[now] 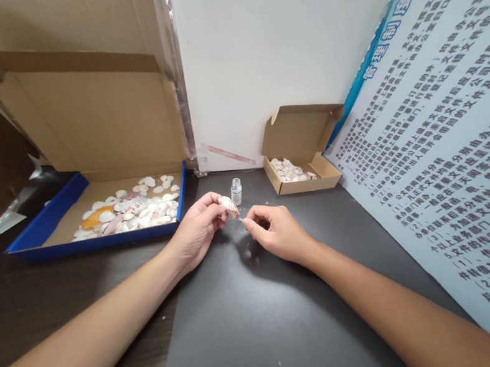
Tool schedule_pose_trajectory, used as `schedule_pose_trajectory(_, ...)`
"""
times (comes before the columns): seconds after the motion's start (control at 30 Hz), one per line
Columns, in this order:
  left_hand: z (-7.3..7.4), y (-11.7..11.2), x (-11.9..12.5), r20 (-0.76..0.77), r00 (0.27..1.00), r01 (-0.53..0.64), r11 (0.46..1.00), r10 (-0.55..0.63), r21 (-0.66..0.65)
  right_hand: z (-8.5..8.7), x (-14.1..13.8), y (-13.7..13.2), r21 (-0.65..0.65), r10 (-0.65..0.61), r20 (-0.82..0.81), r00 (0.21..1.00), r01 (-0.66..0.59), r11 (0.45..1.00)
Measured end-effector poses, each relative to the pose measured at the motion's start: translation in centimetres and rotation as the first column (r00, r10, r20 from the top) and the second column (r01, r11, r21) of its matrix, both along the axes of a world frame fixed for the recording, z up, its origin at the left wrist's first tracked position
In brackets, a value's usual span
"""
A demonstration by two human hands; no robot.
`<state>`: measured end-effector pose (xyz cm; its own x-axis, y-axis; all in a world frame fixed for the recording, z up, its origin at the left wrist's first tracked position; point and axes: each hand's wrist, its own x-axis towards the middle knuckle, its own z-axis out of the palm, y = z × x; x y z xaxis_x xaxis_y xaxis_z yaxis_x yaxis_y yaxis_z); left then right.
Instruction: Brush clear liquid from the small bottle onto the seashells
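Note:
My left hand (195, 233) pinches a speckled white-and-brown seashell (229, 207) between thumb and fingers, holding it above the dark mat. Close against the shell's lower right end, my right hand (278, 230) is closed in a pinch. Something small and pale seems to be between its fingertips, too small to make out. Just behind the shell stands a small clear glass bottle (236, 192), upright on the mat. Its mouth appears uncapped.
To the left lies a blue-edged cardboard box (94, 243) holding white shells and an orange shell (96, 218), its lid raised. A smaller brown box (306, 185) with shells (290, 170) stands back right. A printed board (453, 128) borders the right side.

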<state>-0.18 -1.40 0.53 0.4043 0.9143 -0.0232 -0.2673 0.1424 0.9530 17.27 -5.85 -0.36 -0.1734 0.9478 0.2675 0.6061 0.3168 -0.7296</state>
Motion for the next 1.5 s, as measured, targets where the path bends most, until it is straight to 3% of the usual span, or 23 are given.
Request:
schedule_pose_trajectory(0.43,-0.29,-0.02,0.15,-0.013,0.999,0.037,0.999,-0.037,-0.010,0.11,0.04,-0.03,0.039,-0.005,-0.082,0.997,0.008,0.999)
schedule_pose_trajectory(0.67,-0.19,-0.03,0.01,0.028,0.999,0.026,0.999,-0.025,-0.021,0.03,0.02,0.01,-0.008,0.021,-0.008,1.000,-0.021,1.000)
schedule_pose_trajectory(0.9,0.04,-0.12,-0.09,0.109,0.994,0.023,1.000,-0.021,-0.015,-0.22,0.08,0.23,-0.066,-0.023,0.097,0.995,0.030,0.997)
schedule_pose_trajectory(1.17,0.15,-0.48,0.23,0.036,0.999,0.009,1.000,-0.010,0.024,-0.22,0.07,0.07,-0.024,-0.015,0.036,0.999,0.016,1.000)
schedule_pose_trajectory(1.5,0.26,-0.51,0.23,0.063,0.998,-0.021,1.000,0.020,0.010,-0.08,0.02,0.04,-0.030,-0.006,0.027,1.000,0.006,1.000)
